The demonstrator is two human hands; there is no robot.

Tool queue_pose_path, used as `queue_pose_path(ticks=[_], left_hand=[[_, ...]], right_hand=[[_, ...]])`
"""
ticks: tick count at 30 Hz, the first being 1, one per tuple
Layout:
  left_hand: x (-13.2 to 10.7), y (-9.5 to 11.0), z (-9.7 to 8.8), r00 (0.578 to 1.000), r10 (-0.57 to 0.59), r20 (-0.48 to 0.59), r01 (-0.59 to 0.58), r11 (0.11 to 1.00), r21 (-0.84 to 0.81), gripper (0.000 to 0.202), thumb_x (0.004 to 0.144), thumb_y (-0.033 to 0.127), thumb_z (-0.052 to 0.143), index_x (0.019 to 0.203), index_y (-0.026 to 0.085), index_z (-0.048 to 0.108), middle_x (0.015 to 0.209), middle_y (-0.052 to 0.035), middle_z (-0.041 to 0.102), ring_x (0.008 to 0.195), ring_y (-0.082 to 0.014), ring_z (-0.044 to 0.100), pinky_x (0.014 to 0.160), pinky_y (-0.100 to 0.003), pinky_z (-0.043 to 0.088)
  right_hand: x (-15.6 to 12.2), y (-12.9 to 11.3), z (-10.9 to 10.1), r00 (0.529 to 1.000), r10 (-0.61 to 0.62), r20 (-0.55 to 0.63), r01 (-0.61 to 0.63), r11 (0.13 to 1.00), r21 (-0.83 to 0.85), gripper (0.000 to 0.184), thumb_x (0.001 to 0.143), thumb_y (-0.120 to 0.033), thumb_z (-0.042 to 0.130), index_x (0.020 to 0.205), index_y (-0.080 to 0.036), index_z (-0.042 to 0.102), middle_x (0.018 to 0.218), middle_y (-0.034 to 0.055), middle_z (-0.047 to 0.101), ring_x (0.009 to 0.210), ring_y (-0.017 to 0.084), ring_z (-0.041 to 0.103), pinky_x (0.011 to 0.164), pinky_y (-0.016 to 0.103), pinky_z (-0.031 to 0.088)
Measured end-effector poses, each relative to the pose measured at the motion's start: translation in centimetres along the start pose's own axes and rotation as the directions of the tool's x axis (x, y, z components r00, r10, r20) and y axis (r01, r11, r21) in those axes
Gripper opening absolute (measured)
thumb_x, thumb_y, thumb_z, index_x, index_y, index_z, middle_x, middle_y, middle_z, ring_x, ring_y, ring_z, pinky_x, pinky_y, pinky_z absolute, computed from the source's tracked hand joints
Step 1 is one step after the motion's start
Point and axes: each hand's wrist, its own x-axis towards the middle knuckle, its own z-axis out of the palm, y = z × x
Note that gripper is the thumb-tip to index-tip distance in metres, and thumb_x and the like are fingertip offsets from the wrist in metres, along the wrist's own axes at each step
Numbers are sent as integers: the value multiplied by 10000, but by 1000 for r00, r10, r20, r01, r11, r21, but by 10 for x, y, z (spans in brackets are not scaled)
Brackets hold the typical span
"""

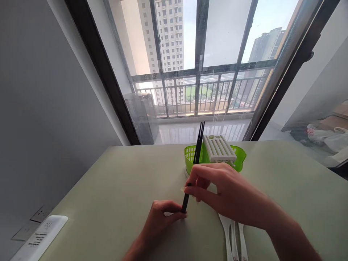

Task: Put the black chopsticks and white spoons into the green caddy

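Note:
A slim bundle of black chopsticks (199,145) stands tilted, thin tips up, in front of the green basket (189,155). Part of it is hidden behind my right hand (217,185), whose thumb and fingers pinch it about the middle. Low down, my left hand (163,217) is closed around the thick ends near the tabletop, thumb and index finger on either side. How many chopsticks there are I cannot tell. Under my right wrist several white utensils (227,235) lie side by side with their handles toward me; their far ends are partly covered by the hand.
A white slotted rack (220,148) with two round holes sits on the basket at the table's (130,174) far side. A white power strip (45,235) lies at the left edge beside the wall. Beyond the table are glass doors and a balcony with a railing (190,96).

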Motion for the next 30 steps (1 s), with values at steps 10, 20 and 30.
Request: queue_pose_path(ticks=[10, 20, 30], left_hand=[[-4, 0, 2, 999, 39, -25, -35, 990, 139, 170, 795, 197, 713, 863, 231, 865, 803, 3, 825, 780, -209, 744, 745, -273, 548], [1, -17, 1, 992, 126, -14, -125, 989, 74, 108, 780, 305, 811, 839, 217, 827, 943, -55, 766, 784, -184, 711, 770, -279, 562], [5, -21, -1, 995, 103, 7, -103, 989, 103, 306, 788, 291, 826, 1067, 234, 713, 1028, -18, 770, 879, -172, 681, 837, -273, 540]], right_hand=[[-5, -4, 4, 1000, -14, -5, 14, 1000, 11, 187, 1011, -384, 635, 882, -248, 637, 813, -50, 712, 731, 118, 651, 667, 240, 458], [-9, 21, -56, 989, -33, -146, 47, 995, 89, 307, 981, -498, 653, 834, -228, 657, 745, 2, 696, 662, 138, 619, 622, 264, 488], [44, 31, -119, 842, 92, -532, -176, 978, -109, 434, 857, -664, 708, 793, -237, 665, 596, 6, 665, 575, 170, 653, 556, 303, 456]])
